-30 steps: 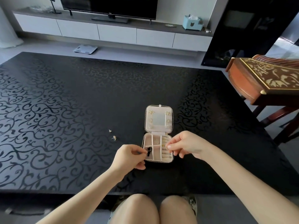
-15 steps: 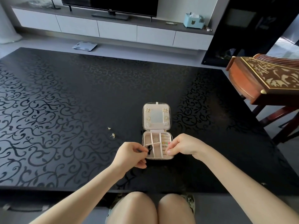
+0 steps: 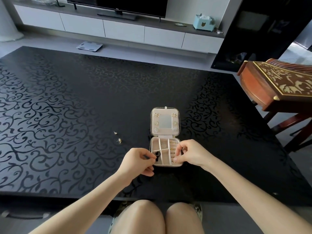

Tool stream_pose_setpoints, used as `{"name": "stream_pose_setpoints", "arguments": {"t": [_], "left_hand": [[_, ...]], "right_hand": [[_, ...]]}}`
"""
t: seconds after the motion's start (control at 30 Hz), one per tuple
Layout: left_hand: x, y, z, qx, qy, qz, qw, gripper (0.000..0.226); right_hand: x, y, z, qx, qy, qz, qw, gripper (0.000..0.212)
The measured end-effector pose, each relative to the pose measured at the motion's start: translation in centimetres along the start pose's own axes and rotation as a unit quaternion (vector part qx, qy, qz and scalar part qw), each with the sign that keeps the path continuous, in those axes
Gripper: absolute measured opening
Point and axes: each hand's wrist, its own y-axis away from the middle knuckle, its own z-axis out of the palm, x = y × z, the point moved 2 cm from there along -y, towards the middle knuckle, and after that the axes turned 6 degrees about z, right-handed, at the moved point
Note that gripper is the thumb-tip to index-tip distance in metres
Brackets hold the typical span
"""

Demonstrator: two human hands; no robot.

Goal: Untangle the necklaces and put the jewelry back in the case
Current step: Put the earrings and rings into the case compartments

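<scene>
A small pink jewelry case (image 3: 165, 122) lies open on the black patterned table (image 3: 67, 107), its mirrored lid flat behind the divided tray. My left hand (image 3: 137, 161) pinches a small black piece (image 3: 157, 155) at the tray's front left corner. My right hand (image 3: 189, 153) hovers over the tray's right side with fingers curled in a pinch; what it holds is too thin to make out, perhaps a fine chain. Rings and gold pieces sit in the tray's compartments. Two gold stud earrings (image 3: 117, 137) lie loose on the table, left of the case.
A carved wooden instrument on a stand (image 3: 276, 85) juts in at the table's right edge. My knees (image 3: 157, 217) are under the near edge. A TV cabinet, a blue tissue box (image 3: 203, 21) and a floor scale (image 3: 89, 46) lie beyond the table.
The view tilted slightly, so the case sits a bit higher in frame. Both hands stay at the tray's front; my right hand has dipped lower over the right compartments.
</scene>
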Motion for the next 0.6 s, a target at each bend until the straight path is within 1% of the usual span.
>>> {"name": "stream_pose_setpoints", "arguments": {"t": [0.03, 0.1, 0.13, 0.17, 0.23, 0.33, 0.43, 0.6], "left_hand": [[0.0, 0.0, 0.0, -0.003, 0.0, 0.001, 1.0, 0.006], [0.0, 0.0, -0.1, -0.012, 0.006, 0.001, 1.0, 0.006], [0.0, -0.1, 0.0, -0.019, 0.014, -0.002, 1.0, 0.006], [0.0, 0.0, -0.2, -0.025, 0.025, -0.008, 0.999, 0.006], [0.0, 0.0, -0.4, -0.044, 0.059, -0.023, 0.997, 0.004], [0.0, 0.1, -0.7, -0.065, 0.104, -0.044, 0.991, 0.006], [-0.1, 0.0, -0.9, -0.071, 0.123, -0.053, 0.989, 0.006], [-0.2, 0.1, -1.1, -0.088, 0.13, -0.06, 0.986, 0.008]], "right_hand": [[-0.4, 0.1, -0.5, 0.003, -0.016, -0.009, 1.0, 0.014], [-1.6, -0.1, -2.0, 0.038, -0.079, -0.034, 0.996, 0.004], [-2.4, -0.2, -2.7, 0.06, -0.098, -0.049, 0.992, 0.003], [-3.4, -0.5, -2.9, 0.07, -0.098, -0.065, 0.991, 0.006], [-5.3, -1.2, -2.4, 0.05, -0.079, -0.097, 0.991, 0.011], [-8.3, -2.5, 0.6, 0.0, -0.043, -0.128, 0.991, 0.014], [-10.5, -4.5, 4.1, 0.002, -0.02, -0.159, 0.987, 0.014], [-12.3, -7.3, 7.2, 0.004, 0.057, -0.162, 0.985, 0.026]]}}
